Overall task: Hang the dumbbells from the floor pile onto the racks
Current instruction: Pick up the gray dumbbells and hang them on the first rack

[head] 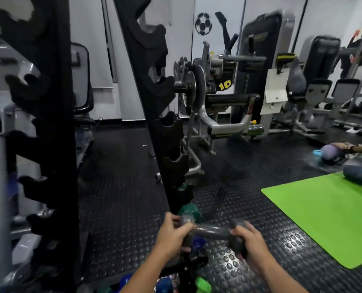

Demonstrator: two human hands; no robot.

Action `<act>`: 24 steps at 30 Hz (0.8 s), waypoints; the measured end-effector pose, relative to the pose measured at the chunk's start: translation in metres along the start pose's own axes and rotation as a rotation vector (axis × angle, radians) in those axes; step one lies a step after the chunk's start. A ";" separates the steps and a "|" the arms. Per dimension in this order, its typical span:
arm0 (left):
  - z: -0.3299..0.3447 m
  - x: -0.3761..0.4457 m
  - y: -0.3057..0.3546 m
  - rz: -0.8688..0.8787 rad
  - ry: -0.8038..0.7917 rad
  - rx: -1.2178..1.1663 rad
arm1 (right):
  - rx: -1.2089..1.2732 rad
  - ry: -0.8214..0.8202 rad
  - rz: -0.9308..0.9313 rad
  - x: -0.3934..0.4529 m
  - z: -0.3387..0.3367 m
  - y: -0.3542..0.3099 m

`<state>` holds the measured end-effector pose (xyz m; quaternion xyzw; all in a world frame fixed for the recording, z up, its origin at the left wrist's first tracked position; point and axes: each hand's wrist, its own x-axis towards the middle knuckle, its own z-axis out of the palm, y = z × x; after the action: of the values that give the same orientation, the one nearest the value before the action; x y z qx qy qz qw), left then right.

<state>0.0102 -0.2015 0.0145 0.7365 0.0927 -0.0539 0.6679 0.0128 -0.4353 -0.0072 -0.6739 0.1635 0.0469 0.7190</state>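
both hands, left hand (171, 235) and right hand (250, 242), have fingers curled round the ends of a grey dumbbell (212, 231) at 6 o'clock, just beside the rack (154, 115) whose hooks look mostly bare, with coloured dumbbells (165, 285) left on the floor.

A bright green exercise mat (327, 216) lies on the black studded rubber floor (228, 187) at right. Far behind stand grey weight machines (237, 96), and a black football decal (203, 23) marks the white wall (222, 9).
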 end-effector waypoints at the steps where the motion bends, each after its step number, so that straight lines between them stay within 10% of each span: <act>1: -0.001 -0.002 0.011 0.019 -0.007 -0.027 | 0.014 -0.015 -0.030 0.002 0.001 -0.014; 24: 0.057 0.035 0.091 -0.379 0.309 -0.876 | -0.077 -0.271 -0.284 0.137 0.136 -0.156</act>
<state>0.0663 -0.2637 0.0903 0.3564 0.3366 -0.0204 0.8713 0.2102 -0.3364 0.1061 -0.7048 -0.0336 0.0415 0.7074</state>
